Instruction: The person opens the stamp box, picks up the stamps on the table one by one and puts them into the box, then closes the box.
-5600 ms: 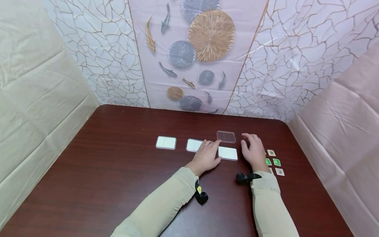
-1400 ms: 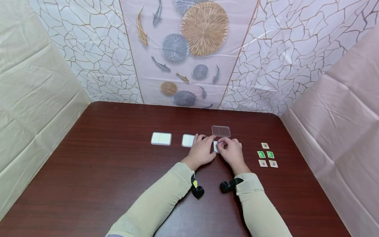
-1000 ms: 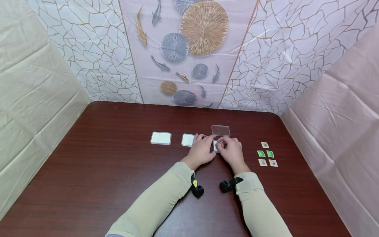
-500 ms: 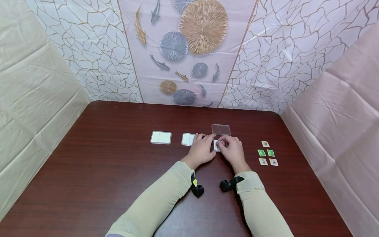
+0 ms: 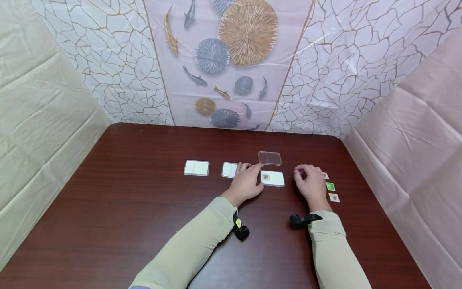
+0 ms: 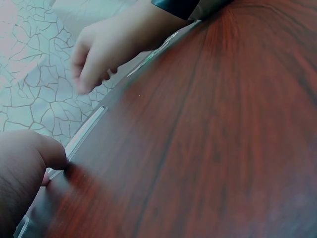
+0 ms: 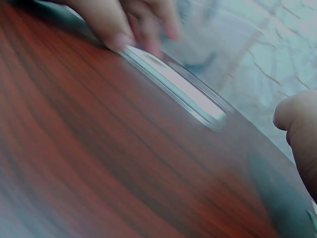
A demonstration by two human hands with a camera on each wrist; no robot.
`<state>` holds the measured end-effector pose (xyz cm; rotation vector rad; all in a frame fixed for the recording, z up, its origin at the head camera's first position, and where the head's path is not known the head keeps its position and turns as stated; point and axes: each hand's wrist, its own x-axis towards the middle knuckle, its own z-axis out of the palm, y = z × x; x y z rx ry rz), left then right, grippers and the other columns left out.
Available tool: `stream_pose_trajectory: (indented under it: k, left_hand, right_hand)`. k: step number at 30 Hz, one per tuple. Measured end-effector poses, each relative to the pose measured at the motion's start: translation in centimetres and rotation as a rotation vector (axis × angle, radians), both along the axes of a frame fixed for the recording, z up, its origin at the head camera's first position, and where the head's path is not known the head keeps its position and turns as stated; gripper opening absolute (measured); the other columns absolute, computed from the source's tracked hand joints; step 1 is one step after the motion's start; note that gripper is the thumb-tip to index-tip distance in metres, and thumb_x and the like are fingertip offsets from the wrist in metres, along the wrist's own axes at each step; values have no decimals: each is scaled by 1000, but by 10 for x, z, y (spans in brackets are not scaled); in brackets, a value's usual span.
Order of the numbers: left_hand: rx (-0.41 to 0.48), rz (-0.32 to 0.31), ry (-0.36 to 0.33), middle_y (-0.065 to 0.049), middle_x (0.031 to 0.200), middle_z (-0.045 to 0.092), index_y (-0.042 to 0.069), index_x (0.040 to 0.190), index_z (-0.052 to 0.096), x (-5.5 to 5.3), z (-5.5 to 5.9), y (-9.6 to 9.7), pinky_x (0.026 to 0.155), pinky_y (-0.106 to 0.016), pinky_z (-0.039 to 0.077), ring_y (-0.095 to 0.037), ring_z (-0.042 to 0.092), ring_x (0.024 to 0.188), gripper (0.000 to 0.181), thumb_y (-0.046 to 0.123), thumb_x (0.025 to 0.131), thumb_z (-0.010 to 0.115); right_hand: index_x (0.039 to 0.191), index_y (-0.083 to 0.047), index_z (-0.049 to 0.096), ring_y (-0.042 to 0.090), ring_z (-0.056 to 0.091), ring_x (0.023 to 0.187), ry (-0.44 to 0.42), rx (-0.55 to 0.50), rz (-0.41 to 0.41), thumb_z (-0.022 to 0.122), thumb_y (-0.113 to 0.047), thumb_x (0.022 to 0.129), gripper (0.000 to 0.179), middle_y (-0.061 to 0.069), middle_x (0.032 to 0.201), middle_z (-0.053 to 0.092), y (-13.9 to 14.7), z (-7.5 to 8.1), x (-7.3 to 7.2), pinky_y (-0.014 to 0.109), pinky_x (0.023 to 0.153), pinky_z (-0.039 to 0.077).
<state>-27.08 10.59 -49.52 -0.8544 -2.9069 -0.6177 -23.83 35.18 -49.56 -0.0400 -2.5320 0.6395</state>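
Note:
A flat clear case with a white insert (image 5: pixel 276 179) lies on the table, a small brown stamp-like square (image 5: pixel 265 177) on its left half. My left hand (image 5: pixel 245 182) holds the case's left end, the thumb at the near corner and a forefinger at the far one; in the right wrist view the thumb (image 7: pixel 119 42) meets the case edge. My right hand (image 5: pixel 311 184) hovers to the right of the case, thumb and forefinger close together, with nothing visible between them. Beside it lie a green square (image 5: pixel 330 186) and a beige square (image 5: pixel 334 197); the hand hides others.
A clear lid (image 5: pixel 269 158) lies behind the case. Leftward are a second white-filled case (image 5: pixel 229 170), partly covered by my left hand, and a third (image 5: pixel 196 167). Fabric walls (image 5: pixel 408 132) border the table at the back and sides.
My right hand came to the case from the right, worked over its left half, then moved back right within the last half second. The brown square now shows on the insert. My left hand stayed.

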Motion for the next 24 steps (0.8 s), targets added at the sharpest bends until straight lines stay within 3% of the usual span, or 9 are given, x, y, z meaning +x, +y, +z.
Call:
stream_pose_trajectory:
  k: [6, 14, 17, 24]
  left_hand:
    - [3, 1, 2, 2, 142, 59, 19, 152, 44, 0, 0, 0, 122, -51, 14, -27, 42, 137, 65, 35, 93, 65]
    - [-3, -5, -12, 2, 143, 58, 19, 153, 43, 1, 0, 0, 122, -51, 15, -27, 42, 137, 64, 36, 94, 64]
    - [-4, -3, -13, 2, 144, 57, 19, 153, 43, 1, 1, 0, 122, -51, 15, -27, 42, 137, 64, 36, 94, 64]
    - [2, -1, -5, 2, 144, 58, 19, 152, 44, 1, 0, -1, 122, -51, 15, -27, 43, 136, 64, 35, 94, 64]
  right_hand:
    - [99, -1, 71, 43, 52, 94, 29, 22, -97, 59, -14, 95, 18, 20, 97, 63, 39, 3, 12, 56, 89, 38]
    - [115, -1, 69, 49, 47, 111, -93, -22, -245, 52, -19, 99, 30, 27, 119, 59, 77, 5, 22, 59, 99, 34]
    - [122, -3, 67, 51, 44, 116, -161, -25, -257, 50, -21, 100, 33, 28, 126, 55, 83, 6, 24, 61, 101, 30]
    - [137, -8, 60, 55, 38, 118, -285, 36, -203, 45, -23, 102, 41, 31, 132, 48, 87, 3, 20, 68, 98, 26]
